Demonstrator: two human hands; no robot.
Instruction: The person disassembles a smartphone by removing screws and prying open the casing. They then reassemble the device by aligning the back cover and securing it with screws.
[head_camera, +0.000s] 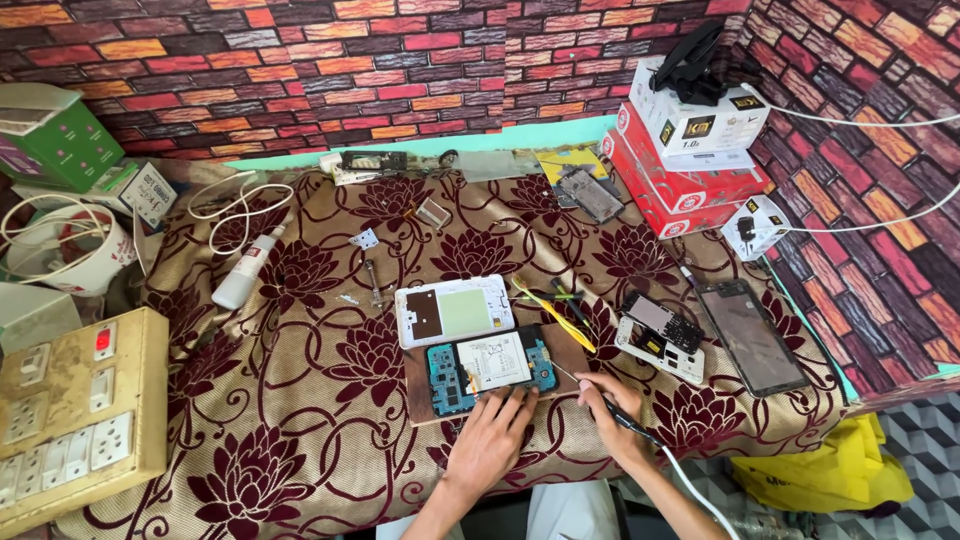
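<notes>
opened phone (490, 367) is steadied on a wooden board (425, 402) by the flat, spread left hand (492, 438); a corded iron (612, 410), pinched in the right hand (618, 412) right of the board, is best applied briefly.

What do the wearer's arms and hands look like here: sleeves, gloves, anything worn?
Both forearms are bare up to the frame edge: no sleeves in view. The left hand and right hand are gloveless, and no ring, watch or wristband can be made out. At this size, nothing finer on the fingers can be told.
</notes>
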